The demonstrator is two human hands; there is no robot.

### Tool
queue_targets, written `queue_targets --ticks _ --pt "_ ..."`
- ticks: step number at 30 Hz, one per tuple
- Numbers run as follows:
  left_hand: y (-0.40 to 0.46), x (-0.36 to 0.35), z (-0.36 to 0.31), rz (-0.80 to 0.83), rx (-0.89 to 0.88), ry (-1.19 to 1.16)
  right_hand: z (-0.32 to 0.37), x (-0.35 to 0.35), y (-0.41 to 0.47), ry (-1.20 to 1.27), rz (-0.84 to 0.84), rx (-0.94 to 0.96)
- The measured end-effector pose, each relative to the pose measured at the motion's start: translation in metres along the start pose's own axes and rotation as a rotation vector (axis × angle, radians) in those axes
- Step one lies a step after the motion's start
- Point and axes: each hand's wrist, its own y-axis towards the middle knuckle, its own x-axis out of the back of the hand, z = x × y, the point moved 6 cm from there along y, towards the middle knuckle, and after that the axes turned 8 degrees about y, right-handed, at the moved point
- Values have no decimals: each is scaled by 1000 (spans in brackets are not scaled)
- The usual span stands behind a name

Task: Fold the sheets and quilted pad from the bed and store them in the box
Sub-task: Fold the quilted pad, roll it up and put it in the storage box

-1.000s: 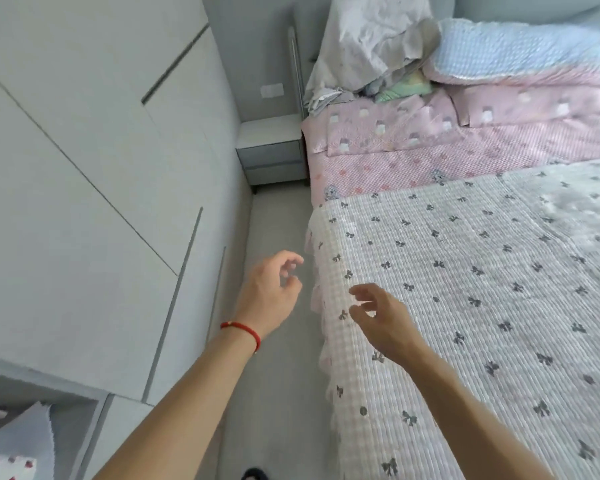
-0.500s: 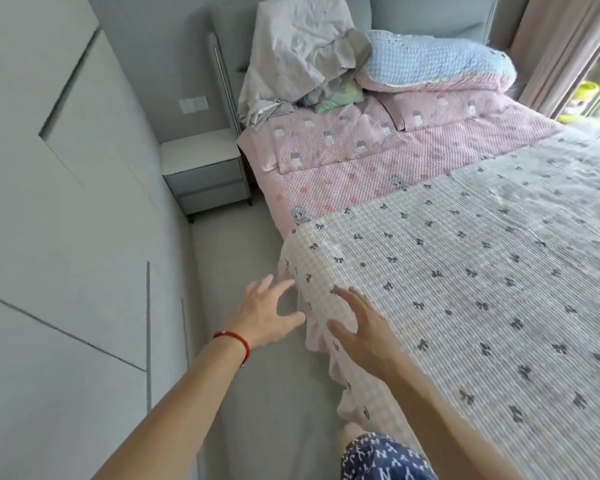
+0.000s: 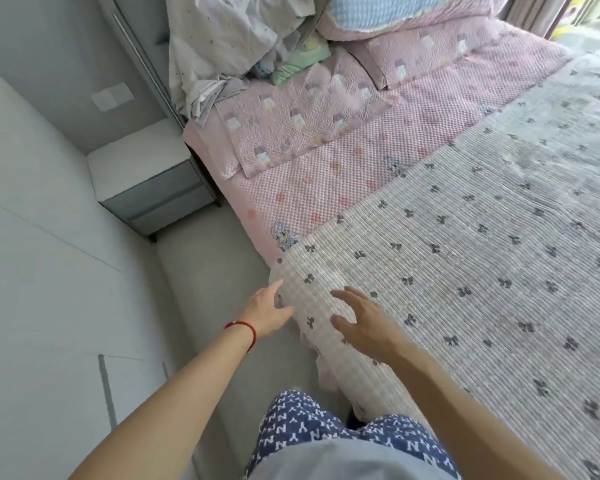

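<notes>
1. Covering most of the bed, the white quilted pad (image 3: 465, 271) with grey bow print lies flat; its near-left corner hangs over the bed edge beside the floor.
2. Left hand (image 3: 267, 311) is at that corner, fingers straight and loosely spread, fingertips touching the corner's hanging edge; nothing gripped. A red string bracelet (image 3: 243, 329) sits on its wrist.
3. Right hand (image 3: 364, 323) is over the pad just inside the corner, fingers spread wide and slightly bent, thumb apart; cannot tell if the palm touches the fabric. Nothing held.
4. Under the pad, a pink sheet (image 3: 326, 188) with small flowers and cartoon prints shows toward the headboard.
5. Two pink pillows (image 3: 291, 123) lie on the pink sheet by the headboard.
6. Piled on the pillows: a crumpled grey-white sheet (image 3: 222, 39), a green patterned cloth (image 3: 302, 57), and a blue-and-pink quilt (image 3: 406, 15).
7. Grey nightstand (image 3: 146, 181) stands left of the bed against the wall.
8. Person's blue letter-print shorts (image 3: 326, 438) show at bottom, beside the bed edge.
</notes>
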Motion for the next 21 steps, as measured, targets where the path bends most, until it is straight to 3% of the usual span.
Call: queue_targets --ticks 10,21 --pt "245 3 28 409 96 9 -15 30 120 65 -163 -339" --pt "367 -15 35 517 111 -11 -25 -18 181 289 -297 -633"
